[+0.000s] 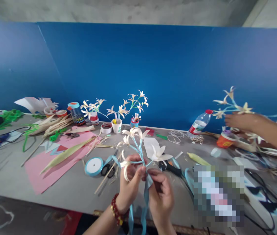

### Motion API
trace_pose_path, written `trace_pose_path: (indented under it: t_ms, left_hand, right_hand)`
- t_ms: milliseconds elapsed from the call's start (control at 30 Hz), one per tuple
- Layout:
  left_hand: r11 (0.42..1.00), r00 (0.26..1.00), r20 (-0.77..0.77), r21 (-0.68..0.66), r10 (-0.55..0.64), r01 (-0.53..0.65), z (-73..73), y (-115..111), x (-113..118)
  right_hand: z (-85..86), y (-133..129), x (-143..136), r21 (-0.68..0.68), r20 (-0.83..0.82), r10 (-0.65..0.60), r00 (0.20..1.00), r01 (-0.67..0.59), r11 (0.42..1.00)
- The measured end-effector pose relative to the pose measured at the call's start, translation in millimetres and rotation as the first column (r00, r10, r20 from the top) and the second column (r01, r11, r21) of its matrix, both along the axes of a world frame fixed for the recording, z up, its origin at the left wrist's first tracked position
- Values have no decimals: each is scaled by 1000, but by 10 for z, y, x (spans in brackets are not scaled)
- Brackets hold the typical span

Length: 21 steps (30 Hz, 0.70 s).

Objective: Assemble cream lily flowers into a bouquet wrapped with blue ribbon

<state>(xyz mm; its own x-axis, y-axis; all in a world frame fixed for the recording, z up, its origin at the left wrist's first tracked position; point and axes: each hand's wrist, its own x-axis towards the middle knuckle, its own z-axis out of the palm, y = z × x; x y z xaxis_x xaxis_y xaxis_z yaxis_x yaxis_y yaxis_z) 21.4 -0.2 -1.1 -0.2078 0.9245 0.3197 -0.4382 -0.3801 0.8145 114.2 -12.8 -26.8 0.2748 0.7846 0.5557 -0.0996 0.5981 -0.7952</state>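
Near the front edge of the table, my left hand (131,184) pinches the joined stems of a spray of cream-white flowers (136,138). The stems are wrapped in light blue. My right hand (161,192) is closed on a blue ribbon (147,191) just below the stem joint, and the ribbon's ends hang down between my wrists. A larger white flower (158,152) leans out to the right above my right hand. Left of my hands lie a blue ribbon spool (94,166) and black-handled scissors (108,169).
Pink paper (39,171) and dried husks (67,155) lie left. Flowers stand in a white cup (116,126) behind. A bottle (200,125) and a glue gun (172,168) are right. Another person's hand (243,121) touches flowers at far right.
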Motion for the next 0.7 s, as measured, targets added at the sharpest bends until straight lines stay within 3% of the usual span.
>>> trace_pose_path:
  t_ms: [400,700]
  left_hand:
    - [986,1000,-24,-169,-3,-1,35,-54,0]
    - [992,978,-199,-116,-65,42,-37,-52,-85]
  right_hand:
    - [-27,1,40,45,11,-36,999,35,998]
    - [-42,21,60,65,98,-100,990,94,993]
